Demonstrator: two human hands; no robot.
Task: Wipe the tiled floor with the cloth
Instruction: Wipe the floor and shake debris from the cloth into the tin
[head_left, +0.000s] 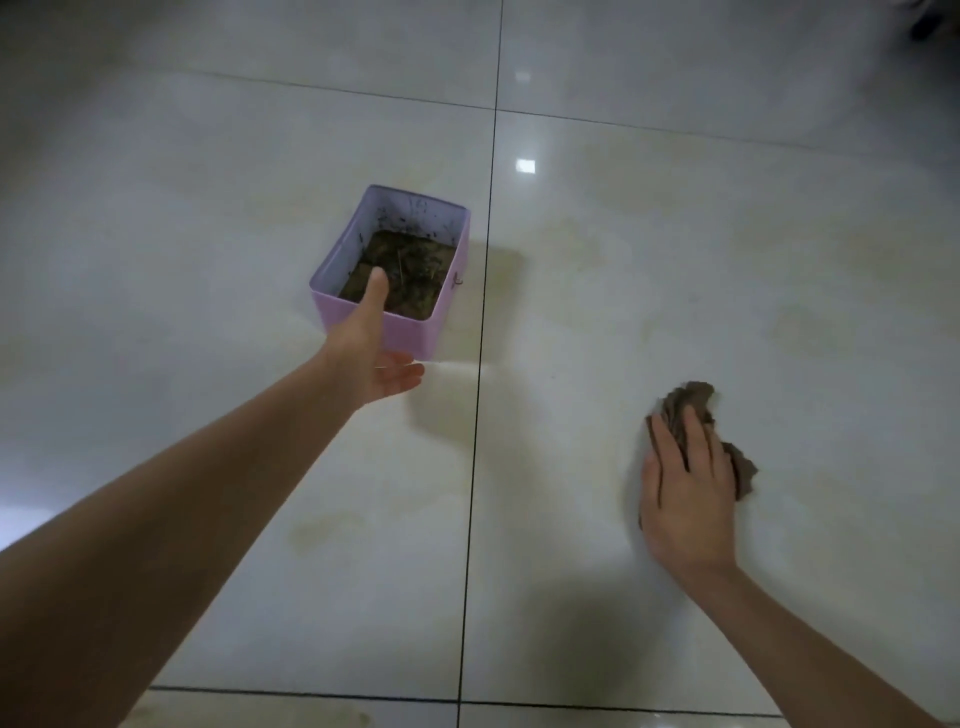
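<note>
Cloth (695, 401), crumpled brown, under right hand (685, 493), left hand (366, 353) pinching lilac box (411, 335)

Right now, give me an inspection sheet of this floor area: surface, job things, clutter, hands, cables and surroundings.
Surface: glossy pale tiled floor, dark grout lines, faint yellowish stains.
Job's things: brown cloth, crumpled, on the floor right of the long grout line.
Clutter: purple box left of that line, holding dark soil-like debris.
Hands: left hand pinches the box's near wall, thumb inside; right hand presses flat on the cloth.
Cables: nothing seen.
Surroundings: dark shape at the top right corner, too blurred to identify.
</note>
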